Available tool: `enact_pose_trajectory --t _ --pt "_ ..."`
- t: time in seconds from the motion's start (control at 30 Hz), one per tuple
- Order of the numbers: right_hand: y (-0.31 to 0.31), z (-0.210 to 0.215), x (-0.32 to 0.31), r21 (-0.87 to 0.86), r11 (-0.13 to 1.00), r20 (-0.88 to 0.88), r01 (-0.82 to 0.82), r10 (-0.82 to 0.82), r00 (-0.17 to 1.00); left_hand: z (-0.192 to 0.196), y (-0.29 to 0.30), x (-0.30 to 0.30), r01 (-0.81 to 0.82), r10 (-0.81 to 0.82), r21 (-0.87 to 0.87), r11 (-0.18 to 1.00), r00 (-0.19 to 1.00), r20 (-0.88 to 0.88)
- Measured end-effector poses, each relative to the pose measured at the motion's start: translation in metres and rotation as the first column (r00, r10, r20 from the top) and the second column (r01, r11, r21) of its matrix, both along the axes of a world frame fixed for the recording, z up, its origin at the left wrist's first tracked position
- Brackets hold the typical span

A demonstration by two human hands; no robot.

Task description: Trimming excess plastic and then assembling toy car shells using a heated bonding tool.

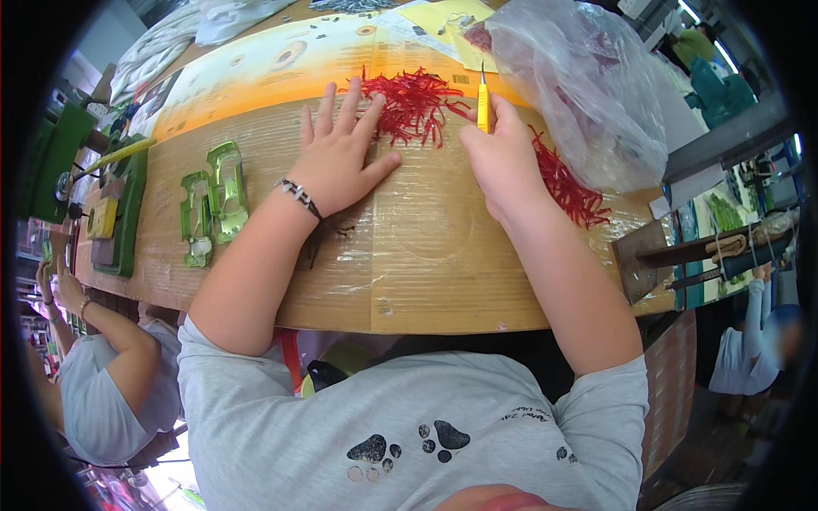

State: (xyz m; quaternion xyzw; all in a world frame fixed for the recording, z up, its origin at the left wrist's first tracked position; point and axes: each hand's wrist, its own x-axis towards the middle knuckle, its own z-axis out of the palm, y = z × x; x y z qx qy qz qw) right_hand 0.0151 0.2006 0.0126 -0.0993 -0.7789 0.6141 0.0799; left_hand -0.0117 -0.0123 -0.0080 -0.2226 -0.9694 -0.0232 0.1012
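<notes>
Table (417,294) first, cardboard-covered, clock read from its middle w/ 12 = far side. Main heap of thin red pcs (413,102) at 12, loose & tangled. Step in hand, my read: working thru that heap, blade at the ready. L hand (339,153) at 11: flat, palm down, fingers splayed, index at the heap's near-L edge, gripping nothing I can see. R hand (507,162) at 1: curled round a yellow-handled knife (484,106), thin tip twd 12; can't tell if it also pinches a red pc. Next move prob. calls for separating one pc from the tangle, & keeping the tip off the L fingers.

Around, big to small: clear plastic bag (588,94) at 1–2, crumpled, just beyond R hand, crowding that side. Green machine (126,217) at 9, well apart from the heap, so not in the way. Metal bracket (639,260) at 3, on the table's R edge near the forearm, could catch an elbow. 2nd red batch (569,187) at 2, btwn R forearm & bag, easily swept by the arm. Yellow paper (443,30) at 12, past the heap. 2 green frames (228,192) at 9–10, side by side, near L forearm. Dark bracelet (298,194) on L wrist, loose cord ends could snag pcs
</notes>
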Motion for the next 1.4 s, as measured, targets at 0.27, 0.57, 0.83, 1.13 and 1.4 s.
enact_pose_trajectory --t 0.27,0.57,0.83,1.13,1.4 --pt "-0.003 -0.005 -0.003 0.33 0.944 0.125 -0.028 -0.015 0.992 0.003 -0.002 -0.001 -0.134 0.135 -0.023 0.991 0.987 0.091" --pt "-0.014 -0.028 -0.043 0.334 0.941 0.073 -0.055 0.032 0.997 -0.002 -0.006 -0.011 -0.053 0.035 0.068 0.996 0.969 0.246" --pt "-0.039 -0.016 -0.049 -0.225 0.944 0.009 -0.242 0.25 0.968 -0.008 -0.008 -0.015 0.106 -0.139 0.153 0.983 0.964 0.226" --pt "-0.024 -0.002 -0.024 -0.202 0.975 0.052 -0.093 0.106 0.993 0.029 -0.004 -0.009 -0.457 0.493 -0.195 0.868 0.84 0.225" --pt "-0.039 -0.003 0.012 -0.358 0.908 -0.097 -0.218 0.196 0.976 -0.023 -0.007 -0.03 -0.065 -0.054 0.506 0.86 0.974 0.218"
